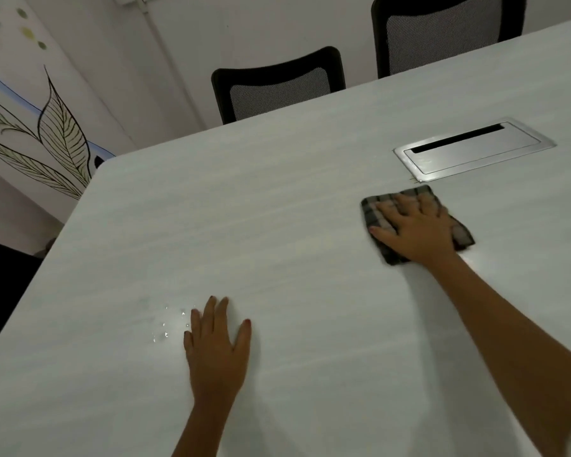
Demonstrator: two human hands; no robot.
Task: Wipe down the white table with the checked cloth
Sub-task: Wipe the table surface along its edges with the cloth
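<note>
An office meeting room: a long white wood-grain surface (277, 225) with a brushed-metal cable hatch (473, 150) set in it, two black mesh-backed office chairs (279, 87) along its far side.

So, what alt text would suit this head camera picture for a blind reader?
A person's right hand presses a checked cloth flat on a white table beside a metal cable hatch; the left hand rests near water droplets.

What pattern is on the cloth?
A dark grey-and-brown check on the cloth under the right hand, seen in the head view.
</note>
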